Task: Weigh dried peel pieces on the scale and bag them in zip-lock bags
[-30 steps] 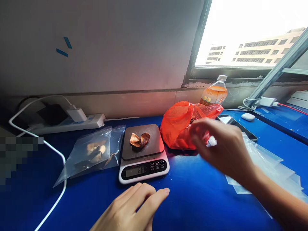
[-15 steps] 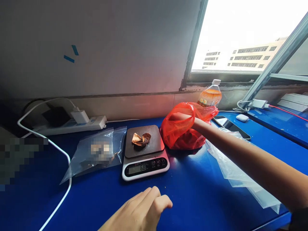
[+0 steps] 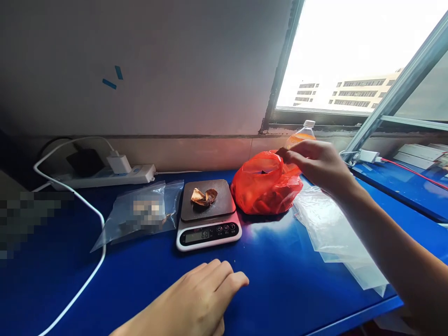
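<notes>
My right hand [image 3: 313,156] is raised over the right rim of a red plastic bag [image 3: 266,186]. Its fingers are pinched together, with a small dark bit at their tips that I cannot make out clearly. Loosely bent, my left hand [image 3: 206,294] hovers in front of the kitchen scale [image 3: 209,238], thumb apart and nothing visible in it. On the scale's dark platform lie curled brown dried peel pieces [image 3: 204,198]; the display reads 6.8. A clear zip bag [image 3: 121,217] with blurred contents lies left of the scale. Dark contents show inside the red bag's mouth.
Several flat clear plastic bags [image 3: 325,233] lie fanned out under my right forearm. A drink bottle [image 3: 301,135] stands behind the red bag. At the back left is a white power strip [image 3: 142,174], and a white cable [image 3: 94,210] runs down the blue table.
My right hand has come up out of the red bag and is now above its right rim, fingers pinched. My left hand stays in front of the scale. The view has shifted slightly.
</notes>
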Demonstrator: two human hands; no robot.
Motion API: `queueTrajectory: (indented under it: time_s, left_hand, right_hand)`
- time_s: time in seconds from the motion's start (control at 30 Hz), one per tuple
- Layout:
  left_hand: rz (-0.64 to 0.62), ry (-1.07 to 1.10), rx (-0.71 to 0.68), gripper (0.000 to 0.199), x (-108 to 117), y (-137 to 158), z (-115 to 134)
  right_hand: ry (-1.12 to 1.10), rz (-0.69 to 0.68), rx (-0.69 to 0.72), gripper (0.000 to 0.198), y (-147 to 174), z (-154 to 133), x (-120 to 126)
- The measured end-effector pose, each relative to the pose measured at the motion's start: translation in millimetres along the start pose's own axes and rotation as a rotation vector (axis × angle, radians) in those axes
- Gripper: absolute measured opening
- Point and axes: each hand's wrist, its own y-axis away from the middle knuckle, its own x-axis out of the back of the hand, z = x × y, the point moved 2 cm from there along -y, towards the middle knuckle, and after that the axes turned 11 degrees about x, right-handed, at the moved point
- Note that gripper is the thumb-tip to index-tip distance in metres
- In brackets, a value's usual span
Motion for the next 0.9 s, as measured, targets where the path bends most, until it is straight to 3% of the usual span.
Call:
queueTrajectory:
  time_s: [0.1,0.17,0.23,0.33,0.47,0.6,0.77,0.9]
  left_hand:
    - [-0.160,-0.011,-0.005,0.059,3,-6,6]
    - [-0.263,-0.020,-0.016,0.058,2,-8,7]
    - [-0.310,-0.038,-0.022,0.055,1,-8,8]
    - [-0.311,-0.079,-0.027,0.052,2,-7,9]
    - [-0.265,-0.097,-0.035,0.045,6,-5,8]
    - [-0.254,-0.083,-0.040,0.041,8,-3,4]
    - [-0.255,-0.088,-0.039,0.041,7,-3,1]
    - [-0.240,-0.090,-0.048,0.036,7,-2,3]
  right_hand:
    - [-0.053,0.307,0.161,0.008,21,-28,20]
    - [-0.114,0.420,0.305,0.003,34,-49,19]
    - [-0.123,0.353,0.412,0.001,45,-66,3]
    - [-0.071,0.091,0.508,0.006,58,-76,-37]
    - [-0.056,-0.135,0.552,0.012,69,-60,-87]
    - [0.041,-0.285,0.572,0.017,75,-39,-112]
    - [0.205,-0.471,0.661,0.022,81,-49,-107]
    - [0.187,-0.216,0.685,0.024,75,-66,-61]
